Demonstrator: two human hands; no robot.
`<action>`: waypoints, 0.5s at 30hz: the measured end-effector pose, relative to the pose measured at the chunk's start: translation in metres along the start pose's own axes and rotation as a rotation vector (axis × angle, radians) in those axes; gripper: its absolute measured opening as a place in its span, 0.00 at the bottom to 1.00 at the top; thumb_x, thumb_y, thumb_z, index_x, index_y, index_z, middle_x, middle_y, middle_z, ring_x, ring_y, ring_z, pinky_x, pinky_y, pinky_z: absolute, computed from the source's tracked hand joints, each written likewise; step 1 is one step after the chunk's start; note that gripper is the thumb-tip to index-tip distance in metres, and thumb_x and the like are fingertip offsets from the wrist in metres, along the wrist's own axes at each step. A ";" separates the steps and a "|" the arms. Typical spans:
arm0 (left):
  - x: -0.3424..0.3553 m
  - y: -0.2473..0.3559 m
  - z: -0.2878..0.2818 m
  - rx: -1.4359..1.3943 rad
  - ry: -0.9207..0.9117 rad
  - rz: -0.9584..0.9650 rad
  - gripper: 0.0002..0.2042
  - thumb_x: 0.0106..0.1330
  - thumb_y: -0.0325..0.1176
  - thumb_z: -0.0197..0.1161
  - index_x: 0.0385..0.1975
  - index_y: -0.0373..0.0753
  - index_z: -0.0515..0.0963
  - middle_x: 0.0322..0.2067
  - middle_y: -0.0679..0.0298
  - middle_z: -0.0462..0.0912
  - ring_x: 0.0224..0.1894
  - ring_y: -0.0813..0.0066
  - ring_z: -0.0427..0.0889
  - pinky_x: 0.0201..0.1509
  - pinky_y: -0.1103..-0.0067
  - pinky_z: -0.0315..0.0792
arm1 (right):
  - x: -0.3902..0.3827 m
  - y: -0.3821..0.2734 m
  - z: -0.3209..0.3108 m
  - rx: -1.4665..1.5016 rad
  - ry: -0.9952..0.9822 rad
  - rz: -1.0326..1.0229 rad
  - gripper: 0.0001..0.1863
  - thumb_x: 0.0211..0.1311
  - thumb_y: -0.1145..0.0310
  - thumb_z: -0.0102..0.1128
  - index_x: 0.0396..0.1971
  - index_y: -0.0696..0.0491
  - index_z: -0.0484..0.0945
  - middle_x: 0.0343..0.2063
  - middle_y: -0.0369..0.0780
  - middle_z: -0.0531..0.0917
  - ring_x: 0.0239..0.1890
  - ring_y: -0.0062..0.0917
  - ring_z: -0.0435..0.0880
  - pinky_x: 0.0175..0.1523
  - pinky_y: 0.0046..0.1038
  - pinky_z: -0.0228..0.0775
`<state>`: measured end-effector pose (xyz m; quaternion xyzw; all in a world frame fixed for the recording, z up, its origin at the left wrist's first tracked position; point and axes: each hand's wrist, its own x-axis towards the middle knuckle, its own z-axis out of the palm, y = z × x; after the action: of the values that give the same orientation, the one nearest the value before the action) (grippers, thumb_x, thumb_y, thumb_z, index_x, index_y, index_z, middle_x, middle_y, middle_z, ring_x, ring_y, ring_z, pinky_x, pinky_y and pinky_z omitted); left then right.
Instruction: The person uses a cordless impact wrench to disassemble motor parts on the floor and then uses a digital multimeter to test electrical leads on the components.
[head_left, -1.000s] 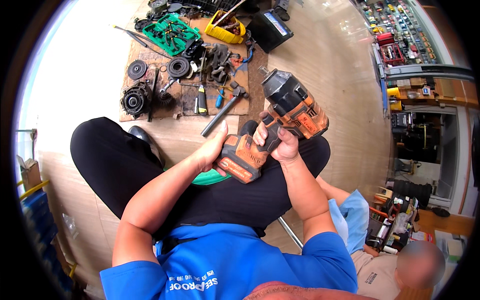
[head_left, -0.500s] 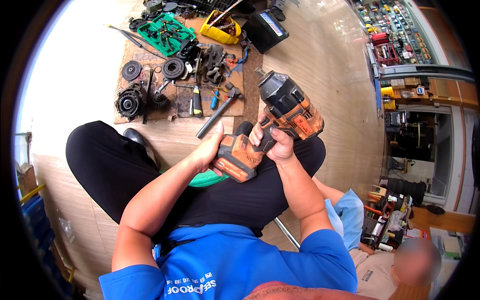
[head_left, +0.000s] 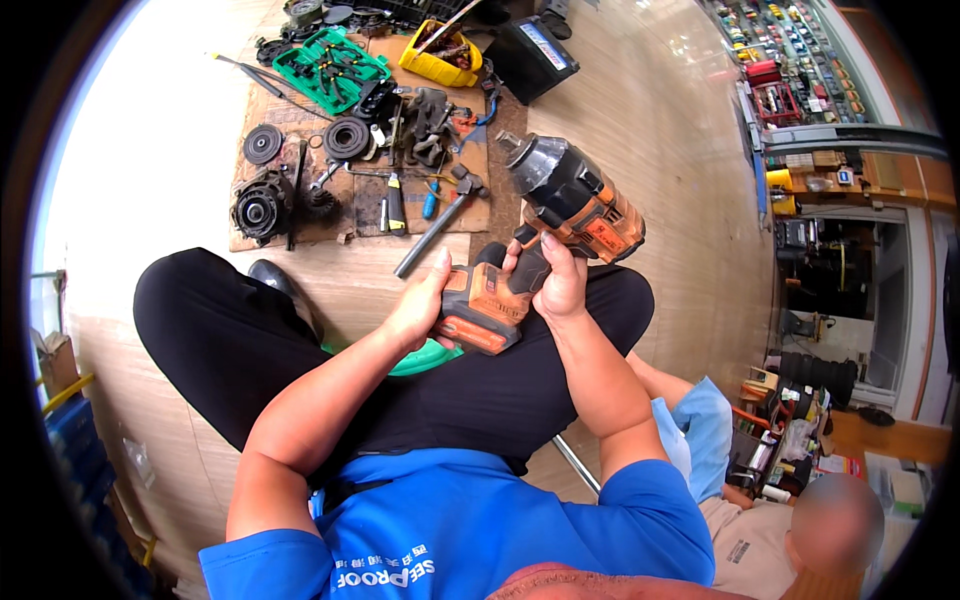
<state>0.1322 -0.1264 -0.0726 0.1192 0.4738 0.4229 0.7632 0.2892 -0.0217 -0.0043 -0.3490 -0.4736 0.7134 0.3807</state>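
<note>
An orange and black cordless impact wrench (head_left: 585,205) is held above my lap, its bare square drive pointing up and to the left. My right hand (head_left: 561,285) wraps round its black grip. At the base, my left hand (head_left: 425,305) clasps the side of the battery pack (head_left: 480,308), thumb on top and fingers partly hidden beneath. Beyond my hands, a hammer (head_left: 440,222) lies at the edge of an oily cardboard sheet (head_left: 335,215). A yellow-and-black utility knife (head_left: 395,205) and a blue-handled screwdriver (head_left: 431,200) rest beside it.
Round pulleys (head_left: 347,139) and a dark machine part (head_left: 263,207) sit on the cardboard. Behind them are a green tool case (head_left: 335,70), a yellow bin (head_left: 440,60) and a black battery (head_left: 532,62). Another person (head_left: 755,530) sits at my right. Blue crates (head_left: 75,440) stand far left.
The impact wrench has tilted slightly, its nose shifting a little left and its battery end rising. My right fingers have shifted on the grip, and my left hand has stayed at the battery.
</note>
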 end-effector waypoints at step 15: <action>0.004 -0.004 -0.007 -0.013 -0.085 -0.081 0.40 0.65 0.72 0.37 0.57 0.39 0.71 0.39 0.58 0.83 0.28 0.67 0.85 0.15 0.74 0.76 | 0.005 -0.003 -0.010 0.252 -0.346 0.129 0.31 0.57 0.59 0.66 0.57 0.58 0.67 0.36 0.44 0.75 0.36 0.30 0.74 0.43 0.32 0.68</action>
<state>0.1295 -0.1276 -0.0814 0.1128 0.4426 0.3893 0.7999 0.2959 -0.0122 -0.0050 -0.2003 -0.4155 0.8392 0.2880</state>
